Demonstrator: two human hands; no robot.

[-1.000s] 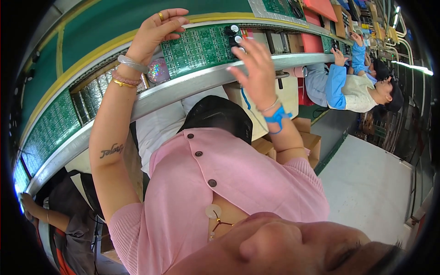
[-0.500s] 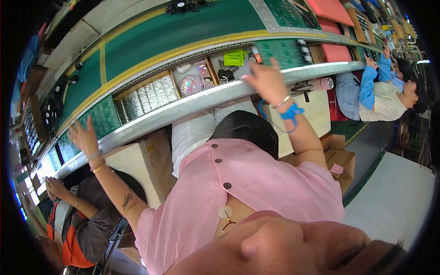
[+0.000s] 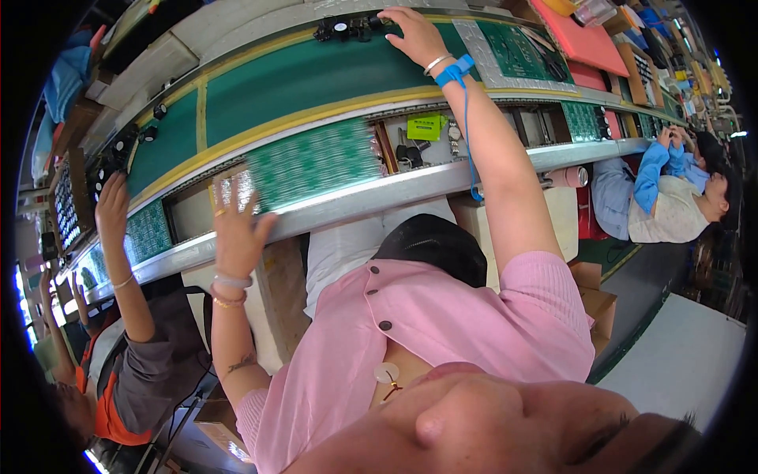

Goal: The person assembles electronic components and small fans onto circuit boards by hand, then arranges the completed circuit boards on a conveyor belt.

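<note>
Two hands at work, well apart. Right hand (image 3: 414, 35) stretched to the far edge of the long green conveyor belt (image 3: 300, 79), fingers laid over a cluster of small black round parts (image 3: 347, 30); cannot tell whether closed on one or only touching. Arm at full reach, probably because those parts sit on the far side of the bench. Blue fabric wrist strap (image 3: 453, 73) on that wrist, its thin blue cord hanging down toward the grey metal rail (image 3: 379, 197).

Left hand (image 3: 235, 233) empty, fingers spread wide, palm toward the bench, just near and left of a blurred green printed circuit board (image 3: 316, 162) lying in the channel between belt and rail. Held low and close, seemingly ready at the board. Silver and gold bracelets (image 3: 229, 291) on the wrist. Right of the board, a small yellow-green tag (image 3: 426, 126) among tools in an open tray.

Compared with half a second ago: right hand gone from the near tray by the rail out to the far belt edge; left hand drawn in from far left along the rail to beside the board. Far left, a co-worker's hand (image 3: 112, 207) raised to the rail; far right, another person in blue sleeves (image 3: 651, 170).
</note>
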